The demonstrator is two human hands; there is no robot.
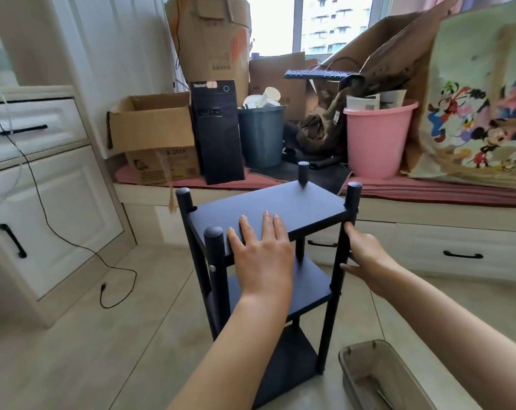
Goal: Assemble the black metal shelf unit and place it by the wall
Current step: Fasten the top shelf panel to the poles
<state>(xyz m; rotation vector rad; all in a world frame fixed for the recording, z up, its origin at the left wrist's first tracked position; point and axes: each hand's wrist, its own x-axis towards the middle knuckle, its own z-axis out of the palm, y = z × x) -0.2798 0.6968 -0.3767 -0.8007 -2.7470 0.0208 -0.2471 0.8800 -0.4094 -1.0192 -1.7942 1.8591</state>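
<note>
The black metal shelf unit [292,208] stands upright on the tiled floor in the middle of the view, with three shelves and four round posts. My left hand [262,255] lies flat, fingers straight, on the near edge of the top shelf. My right hand [366,255] is at the near right post, just below the top shelf, with thumb and fingers on either side of the post. The lowest shelf is partly hidden by my left forearm.
A white cabinet [44,202] stands at the left, with a black cable [115,279] trailing on the floor. Behind the shelf, a window bench holds cardboard boxes [153,134], a black computer tower [218,131], a grey bin [261,137] and a pink bucket [375,140]. A beige basket [378,377] sits at the lower right.
</note>
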